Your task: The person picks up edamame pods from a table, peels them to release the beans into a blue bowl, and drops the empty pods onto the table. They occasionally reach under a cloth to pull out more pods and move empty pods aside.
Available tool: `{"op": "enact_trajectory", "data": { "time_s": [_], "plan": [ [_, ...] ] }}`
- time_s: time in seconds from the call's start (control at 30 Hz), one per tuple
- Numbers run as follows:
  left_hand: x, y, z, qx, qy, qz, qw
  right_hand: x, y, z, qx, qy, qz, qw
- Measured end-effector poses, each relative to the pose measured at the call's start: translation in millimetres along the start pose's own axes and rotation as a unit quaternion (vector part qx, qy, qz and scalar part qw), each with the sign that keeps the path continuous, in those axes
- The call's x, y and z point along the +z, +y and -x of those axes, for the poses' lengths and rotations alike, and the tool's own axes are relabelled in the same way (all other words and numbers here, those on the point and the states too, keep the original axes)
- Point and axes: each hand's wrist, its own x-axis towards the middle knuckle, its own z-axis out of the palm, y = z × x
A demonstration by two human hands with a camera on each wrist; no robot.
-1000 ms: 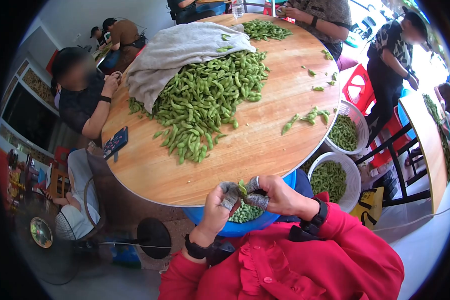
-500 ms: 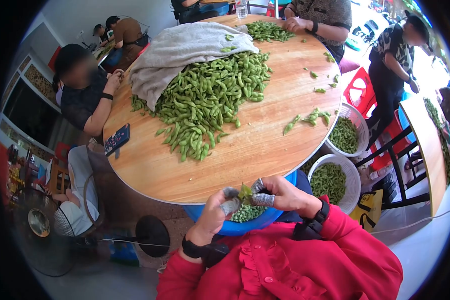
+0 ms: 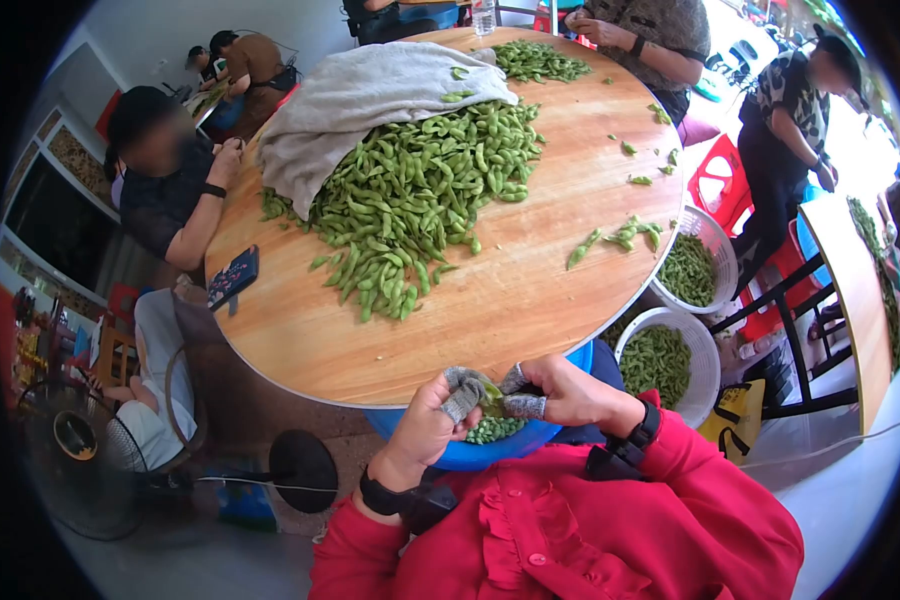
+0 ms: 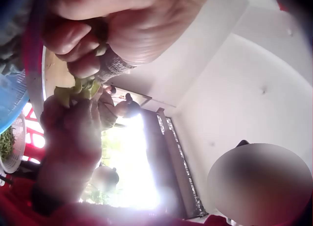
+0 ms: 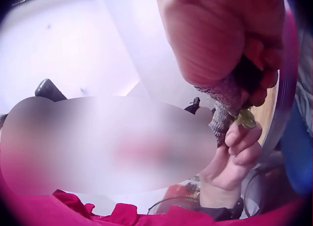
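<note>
My left hand (image 3: 422, 428) and right hand (image 3: 570, 392) meet at the table's near edge, with grey knitted covers over some fingertips. Between them is a green edamame pod (image 3: 491, 398), pinched from both sides and partly hidden by the fingers. Its yellow-green end pokes out beside the left fingers in the right wrist view, where the pod (image 5: 246, 118) looks split or crumpled. Below the hands, a blue basin (image 3: 452, 457) holds shelled green beans (image 3: 496, 428). A large heap of pods (image 3: 425, 190) lies on the round wooden table (image 3: 560, 300), beyond both hands.
A grey cloth (image 3: 370, 95) covers the heap's far side. Loose pods (image 3: 625, 233) lie toward the table's right edge, and a phone (image 3: 234, 278) at its left. Two white baskets (image 3: 708, 375) of pods stand at right. A fan (image 3: 75, 437) is at left; other people sit around.
The pod showed more openly between the fingertips half a second ago; the left fingers now cover more of it. Both hands stay over the basin.
</note>
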Motion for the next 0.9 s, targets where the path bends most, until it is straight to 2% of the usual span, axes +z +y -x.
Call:
{"op": "enact_trajectory", "data": {
  "time_s": [0.1, 0.3, 0.4, 0.5, 0.53, 0.6, 0.67, 0.73, 0.77, 0.83, 0.87, 0.9],
  "plan": [
    [0.4, -1.8, 1.7, -0.01, -0.004, -0.005, 1.0, 3.1, 0.0, -1.0, -0.031, 0.01, -0.008, 0.999],
    [-3.3, -10.1, 1.6, -0.01, -0.021, 0.123, 0.992, 9.0, -5.9, -2.6, -0.036, -0.004, -0.015, 0.999],
    [-3.1, -15.9, -1.7, -0.013, 0.011, 0.161, 0.987, 12.3, -8.3, -4.0, -0.06, -0.007, -0.028, 0.998],
    [-6.0, -28.5, -8.0, 0.032, 0.001, 0.137, 0.99, 10.1, -8.8, 1.3, -0.046, -0.002, 0.003, 0.999],
    [-3.0, -32.8, -9.4, 0.092, 0.007, 0.023, 0.995, 6.8, -8.5, 4.6, -0.035, -0.001, 0.021, 0.999],
    [2.3, -38.6, -12.7, 0.207, 0.018, -0.205, 0.957, -12.3, -10.0, 19.3, 0.0, 0.028, 0.114, 0.993],
    [16.3, -20.2, -3.0, 0.205, 0.025, -0.398, 0.894, -42.9, -10.0, 42.4, 0.05, 0.074, 0.231, 0.969],
    [20.8, -6.7, -0.5, 0.218, 0.021, -0.553, 0.804, -75.8, -8.7, 69.0, 0.136, 0.144, 0.356, 0.913],
    [19.9, -2.0, -3.1, 0.249, 0.009, -0.56, 0.79, -88.7, -6.9, 81.0, 0.189, 0.183, 0.409, 0.874],
    [19.0, 8.8, -10.1, 0.311, -0.012, -0.57, 0.76, -100.9, 10.3, 104.7, 0.145, 0.293, 0.416, 0.849],
    [16.3, 14.9, -14.3, 0.3, 0.027, -0.569, 0.765, -104.8, 17.8, 114.0, 0.157, 0.322, 0.422, 0.833],
    [12.0, 21.6, -19.9, 0.289, 0.066, -0.566, 0.769, -103.1, 20.0, 116.2, 0.161, 0.326, 0.401, 0.841]
  ]
}}
